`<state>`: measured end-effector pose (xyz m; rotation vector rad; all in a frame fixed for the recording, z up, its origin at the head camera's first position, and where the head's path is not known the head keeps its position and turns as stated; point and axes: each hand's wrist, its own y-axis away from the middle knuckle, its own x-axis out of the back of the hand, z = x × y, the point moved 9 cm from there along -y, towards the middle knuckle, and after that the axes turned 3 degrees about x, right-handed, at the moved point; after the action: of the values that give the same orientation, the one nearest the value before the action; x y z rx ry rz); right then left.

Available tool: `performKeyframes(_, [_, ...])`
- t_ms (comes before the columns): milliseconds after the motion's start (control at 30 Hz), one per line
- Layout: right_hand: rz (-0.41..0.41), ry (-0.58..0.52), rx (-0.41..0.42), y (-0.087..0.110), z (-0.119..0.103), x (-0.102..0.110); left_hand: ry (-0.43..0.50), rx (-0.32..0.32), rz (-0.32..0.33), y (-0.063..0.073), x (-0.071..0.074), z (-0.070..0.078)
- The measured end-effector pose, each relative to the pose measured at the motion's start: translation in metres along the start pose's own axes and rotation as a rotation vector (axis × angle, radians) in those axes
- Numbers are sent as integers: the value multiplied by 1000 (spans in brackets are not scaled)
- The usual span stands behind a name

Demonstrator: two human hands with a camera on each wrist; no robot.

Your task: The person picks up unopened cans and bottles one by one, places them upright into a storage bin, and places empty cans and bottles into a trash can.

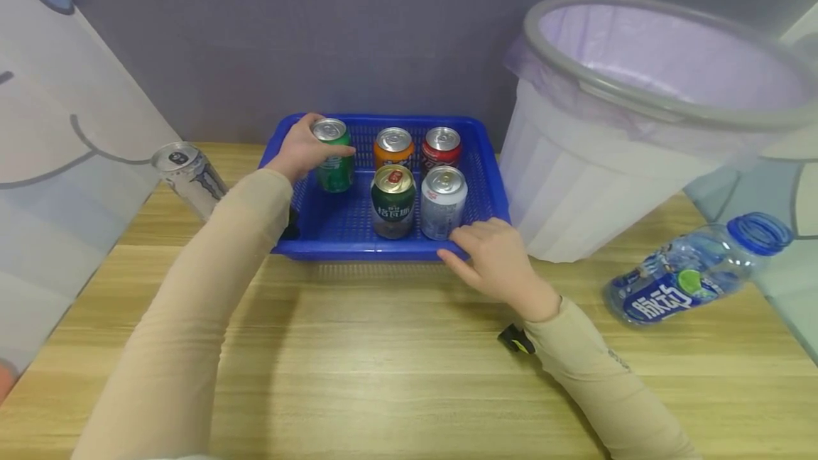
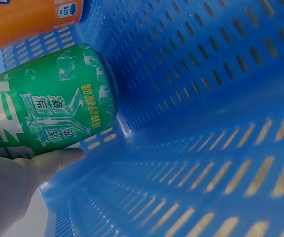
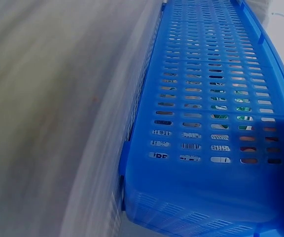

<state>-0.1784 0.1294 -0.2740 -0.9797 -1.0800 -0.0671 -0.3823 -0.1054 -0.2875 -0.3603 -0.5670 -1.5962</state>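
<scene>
In the head view a blue plastic basket [image 1: 367, 250] stands on the wooden table. My left hand [image 1: 300, 151] holds a green drink can [image 1: 335, 174] upright in the basket's left end, thumb on the near side. The left wrist view shows the green can [image 2: 58, 103] close to the perforated basket wall. My right hand [image 1: 492, 258] grips the basket's front rim near its right corner. To the right of the green can stand an orange can [image 1: 393, 160], a red can [image 1: 441, 159], a dark green can with a gold top [image 1: 393, 213] and a whitish can [image 1: 441, 213].
Left of the basket, a white-grey can [image 1: 192, 179] stands on the table. A tall white bin [image 1: 562, 176] with a purple liner is close to the basket's right side. A clear bottle with a blue cap [image 1: 690, 272] is farther right. A grey wall rises behind.
</scene>
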Motion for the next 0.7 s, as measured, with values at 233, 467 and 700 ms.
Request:
performKeyframes(233, [-1, 7, 0, 0, -1, 0, -28, -6, -10, 1, -1, -2])
performKeyframes(467, [9, -2, 5, -1, -3, -1, -36, -18, -45, 2, -4, -4])
performKeyframes(700, [0, -5, 8, -3, -5, -2, -46, -31, -65, 3, -7, -6])
